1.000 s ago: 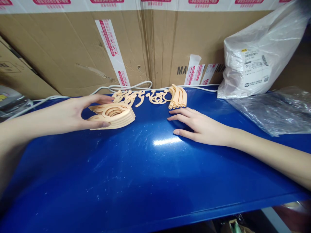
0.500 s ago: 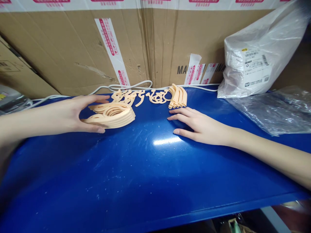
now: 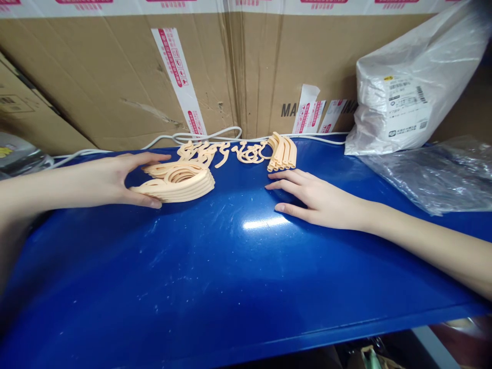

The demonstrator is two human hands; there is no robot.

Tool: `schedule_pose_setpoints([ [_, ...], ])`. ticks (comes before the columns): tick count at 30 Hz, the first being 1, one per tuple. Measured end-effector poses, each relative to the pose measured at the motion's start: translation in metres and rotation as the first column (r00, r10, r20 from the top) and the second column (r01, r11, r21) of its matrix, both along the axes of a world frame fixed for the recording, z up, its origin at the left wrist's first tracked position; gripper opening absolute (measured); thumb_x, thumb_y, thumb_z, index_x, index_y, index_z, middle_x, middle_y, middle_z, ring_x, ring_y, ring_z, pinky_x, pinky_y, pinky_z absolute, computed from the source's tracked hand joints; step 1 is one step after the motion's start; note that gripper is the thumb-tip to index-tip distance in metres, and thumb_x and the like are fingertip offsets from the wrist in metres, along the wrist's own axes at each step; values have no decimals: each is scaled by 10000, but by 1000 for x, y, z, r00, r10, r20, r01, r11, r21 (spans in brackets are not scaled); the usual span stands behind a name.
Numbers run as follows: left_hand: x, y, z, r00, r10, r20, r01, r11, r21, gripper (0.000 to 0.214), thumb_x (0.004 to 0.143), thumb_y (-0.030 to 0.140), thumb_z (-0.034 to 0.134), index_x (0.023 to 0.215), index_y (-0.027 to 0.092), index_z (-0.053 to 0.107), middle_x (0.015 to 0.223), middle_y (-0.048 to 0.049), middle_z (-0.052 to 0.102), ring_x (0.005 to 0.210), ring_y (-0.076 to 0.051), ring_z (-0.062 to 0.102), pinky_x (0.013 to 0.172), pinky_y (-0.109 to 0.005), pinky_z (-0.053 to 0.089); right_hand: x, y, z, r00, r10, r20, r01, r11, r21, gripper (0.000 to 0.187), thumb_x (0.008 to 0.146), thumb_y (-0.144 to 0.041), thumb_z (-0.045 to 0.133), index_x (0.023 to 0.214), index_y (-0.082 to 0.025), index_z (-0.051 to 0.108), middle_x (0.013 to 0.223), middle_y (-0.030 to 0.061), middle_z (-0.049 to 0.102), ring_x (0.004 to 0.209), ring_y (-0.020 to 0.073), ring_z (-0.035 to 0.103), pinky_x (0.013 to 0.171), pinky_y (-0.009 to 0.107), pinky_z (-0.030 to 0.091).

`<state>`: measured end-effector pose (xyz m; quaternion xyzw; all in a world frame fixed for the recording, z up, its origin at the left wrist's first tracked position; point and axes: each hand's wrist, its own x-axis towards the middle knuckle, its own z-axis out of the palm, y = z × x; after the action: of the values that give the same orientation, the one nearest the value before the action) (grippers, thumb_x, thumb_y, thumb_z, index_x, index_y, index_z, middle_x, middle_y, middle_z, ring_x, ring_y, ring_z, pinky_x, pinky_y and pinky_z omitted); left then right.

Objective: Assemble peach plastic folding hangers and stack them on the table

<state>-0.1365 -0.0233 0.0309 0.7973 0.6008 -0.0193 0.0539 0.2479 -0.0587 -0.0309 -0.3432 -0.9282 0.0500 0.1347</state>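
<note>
On the blue table [image 3: 215,266] lies a stack of cream curved plastic pieces [image 3: 188,189], which look like clothes-hanger parts. My left hand [image 3: 111,179] is spread around the stack's left end, thumb at the front and fingers behind, with a gap at the palm; whether the thumb touches it I cannot tell. Behind the stack are several small cream hooks [image 3: 200,152] and a few ring-like pieces [image 3: 250,154]. Further right is a bundle of cream curved tubes [image 3: 283,152]. Just in front of these, my right hand [image 3: 307,197] rests palm down, fingers apart, holding nothing.
Large cardboard boxes [image 3: 126,72] with red-and-white tape stand along the back. A white cable [image 3: 154,141] runs at their foot. At the right are a white plastic bag [image 3: 372,102] with a label and a clear plastic sheet [image 3: 434,174]. Another clear wrapped item [image 3: 19,154] sits at far left.
My left hand has drawn back very slightly to the left along the stack. My right hand and the cream pieces look unmoved; the view has shifted a little.
</note>
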Motion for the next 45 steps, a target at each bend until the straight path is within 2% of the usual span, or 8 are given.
schedule_pose_setpoints([
  [4, -4, 2, -2, 1000, -2, 1, 2, 1000, 12, 1015, 583, 711, 631, 1463, 268, 388, 1327, -40, 599, 1108, -274, 610, 989, -346, 409, 0, -1, 0, 1000, -1, 7, 1, 1000, 3, 503, 978, -485, 433, 1323, -144, 567, 1407, 171, 522, 1318, 295, 476, 1110, 495, 372],
  [16, -1, 2, -2, 1000, -15, -1, 15, 1000, 13, 1009, 593, 707, 623, 1460, 243, 399, 1318, -52, 609, 1071, -273, 620, 959, -345, 424, 1, 0, 0, 1000, 9, 2, -9, 1000, 9, 485, 976, -492, 432, 1317, -170, 559, 1403, 165, 528, 1320, 301, 478, 1097, 527, 380],
  [21, 0, 2, -3, 1000, -8, -7, 8, 1000, 12, 1003, 603, 706, 618, 1467, 253, 387, 1310, -42, 611, 1070, -270, 623, 960, -332, 418, 1, -1, 0, 1000, 2, 26, -3, 1000, 17, 497, 983, -488, 426, 1321, -149, 559, 1408, 164, 520, 1327, 287, 469, 1109, 495, 373],
  [30, 6, -5, 3, 999, 13, -46, -12, 1000, 8, 1005, 614, 689, 635, 1481, 259, 362, 1335, -43, 602, 1108, -278, 624, 952, -310, 413, 1, -2, 0, 1000, -1, 19, 1, 1000, 23, 492, 982, -485, 427, 1322, -155, 560, 1403, 162, 524, 1325, 284, 473, 1107, 486, 377],
  [38, -4, 5, -6, 1000, -16, -16, 16, 1000, -2, 1056, 566, 685, 650, 1477, 230, 368, 1370, -65, 576, 1152, -290, 592, 967, -333, 404, 1, -2, 0, 1000, 1, 22, -2, 1000, 30, 504, 984, -483, 429, 1327, -139, 561, 1402, 167, 525, 1325, 281, 471, 1110, 473, 374],
  [45, -7, 4, -6, 999, -11, -35, 11, 1000, -4, 996, 605, 644, 664, 1478, 280, 352, 1343, -53, 597, 1081, -274, 616, 909, -333, 424, 1, -1, 0, 1000, 2, 24, -3, 999, 32, 503, 986, -480, 424, 1328, -138, 562, 1401, 168, 525, 1321, 283, 474, 1109, 470, 376],
])
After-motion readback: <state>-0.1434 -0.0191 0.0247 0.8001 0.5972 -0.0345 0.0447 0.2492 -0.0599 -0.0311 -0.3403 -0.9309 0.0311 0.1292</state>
